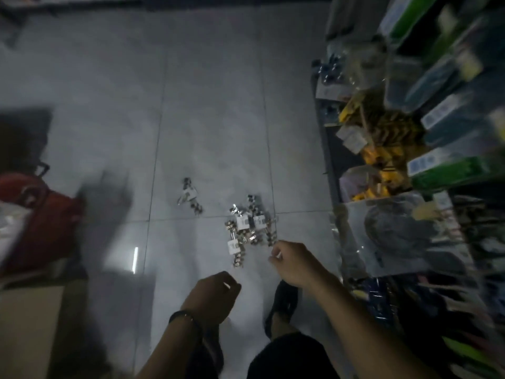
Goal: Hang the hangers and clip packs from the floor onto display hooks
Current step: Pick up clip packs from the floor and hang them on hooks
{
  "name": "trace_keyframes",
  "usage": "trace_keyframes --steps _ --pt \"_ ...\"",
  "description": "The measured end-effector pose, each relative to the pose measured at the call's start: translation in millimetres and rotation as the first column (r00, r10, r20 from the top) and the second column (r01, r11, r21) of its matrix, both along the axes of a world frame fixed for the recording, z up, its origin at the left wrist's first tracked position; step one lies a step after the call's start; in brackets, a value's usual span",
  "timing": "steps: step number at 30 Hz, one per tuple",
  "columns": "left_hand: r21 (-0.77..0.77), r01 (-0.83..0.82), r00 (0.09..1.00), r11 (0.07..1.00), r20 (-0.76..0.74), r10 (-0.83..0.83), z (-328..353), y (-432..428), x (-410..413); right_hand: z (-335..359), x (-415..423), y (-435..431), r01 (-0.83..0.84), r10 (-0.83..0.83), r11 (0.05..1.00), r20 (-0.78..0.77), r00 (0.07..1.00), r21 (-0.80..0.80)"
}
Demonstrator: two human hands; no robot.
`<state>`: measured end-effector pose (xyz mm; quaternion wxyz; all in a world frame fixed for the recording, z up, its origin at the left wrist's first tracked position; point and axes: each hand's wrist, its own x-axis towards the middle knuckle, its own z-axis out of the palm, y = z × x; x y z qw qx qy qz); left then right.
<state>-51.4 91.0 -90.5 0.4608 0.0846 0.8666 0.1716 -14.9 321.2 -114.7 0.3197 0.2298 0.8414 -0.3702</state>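
- Head view: the picture is dim and blurred, looking down at a pale tiled floor (pixel 213 110) beside a display rack (pixel 426 149) that fills the right side.
- A cluster of clip packs (pixel 247 231), metal clips on small white cards, lies on the floor near the middle, just left of the rack's foot.
- One more clip pack (pixel 189 196) lies alone to the left of the cluster and a little farther away, apart from it.
- The right hand (pixel 292 262) reaches down at the near right edge of the cluster; its fingers are curled with the tips drawn together, and I cannot tell whether they pinch a pack or only touch it.
- The left hand (pixel 214 292) hangs nearer, below the cluster and clear of it, fingers folded in loosely; whether it grips anything cannot be made out. A dark band (pixel 185 317) circles its wrist.
- A dark shoe (pixel 281 305) stands on the floor between the two forearms.
- On the rack, yellow goods (pixel 379 138) and green-edged packets (pixel 451 165) hang in rows, too blurred to name.
- At the left edge sit a red bag (pixel 41 214) and, nearer, a cardboard box (pixel 32 329).
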Motion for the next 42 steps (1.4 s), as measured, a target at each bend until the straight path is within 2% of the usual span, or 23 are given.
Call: trace_keyframes --steps 3,9,13,16,19,21,24,26,28,31,33,35,37,39,40,42 --pt "-0.063 0.007 0.995 0.998 0.101 -0.001 -71 -1 -32 -65 -47 23 0.006 -0.006 1.000 0.059 0.998 0.011" --pt "-0.123 0.188 0.961 0.974 0.227 -0.156 -245 13 -104 -225 -113 39 -0.007 -0.012 0.995 0.179 0.984 0.103" --pt "-0.186 0.308 0.914 0.933 0.329 -0.236 -370 20 -166 -355 -146 24 0.104 -0.122 0.992 0.279 0.952 0.077" --pt "-0.180 0.327 0.921 0.928 0.279 -0.271 -452 31 -214 -442 -165 11 0.019 -0.046 0.997 0.354 0.934 0.077" --pt "-0.145 0.307 0.944 0.940 0.174 -0.282 -526 46 -249 -516 -191 3 -0.019 -0.015 0.992 0.262 0.965 0.128" --pt "-0.151 0.371 0.928 0.916 0.083 -0.363 -578 57 -262 -563 -206 5 -0.039 0.003 0.984 0.200 0.980 0.176" --pt "-0.159 0.584 0.799 0.796 -0.059 -0.598 -645 70 -263 -618 -224 18 -0.027 -0.002 0.966 0.112 0.994 0.255" --pt "-0.152 0.677 0.709 0.720 -0.130 -0.693 -673 81 -258 -651 -228 29 -0.029 -0.005 0.953 0.112 0.994 0.302" --pt "-0.190 0.721 0.646 0.666 -0.165 -0.746 -693 91 -255 -680 -217 41 -0.181 0.104 0.916 0.222 0.969 0.359" --pt "-0.263 0.678 0.678 0.686 -0.136 -0.722 -708 95 -252 -697 -186 54 -0.435 0.317 0.801 0.325 0.891 0.411" --pt "-0.320 0.677 0.655 0.663 -0.148 -0.741 -711 92 -247 -695 -171 59 -0.479 0.359 0.740 0.324 0.875 0.473" --pt "-0.323 0.649 0.686 0.689 -0.143 -0.714 -710 90 -242 -692 -160 62 -0.451 0.343 0.758 0.300 0.890 0.471" --pt "-0.311 0.601 0.748 0.736 -0.106 -0.655 -705 91 -238 -686 -151 67 -0.366 0.277 0.846 0.267 0.923 0.389" --pt "-0.319 0.540 0.813 0.779 -0.041 -0.580 -702 91 -236 -673 -147 75 -0.110 0.070 0.974 0.197 0.978 0.197" --pt "-0.303 0.487 0.859 0.819 -0.004 -0.512 -703 90 -236 -667 -145 81 0.024 -0.044 0.993 0.170 0.984 0.117" --pt "-0.218 0.322 0.946 0.921 0.038 -0.322 -706 86 -238 -658 -140 99 0.191 -0.199 0.977 0.077 0.977 0.097"
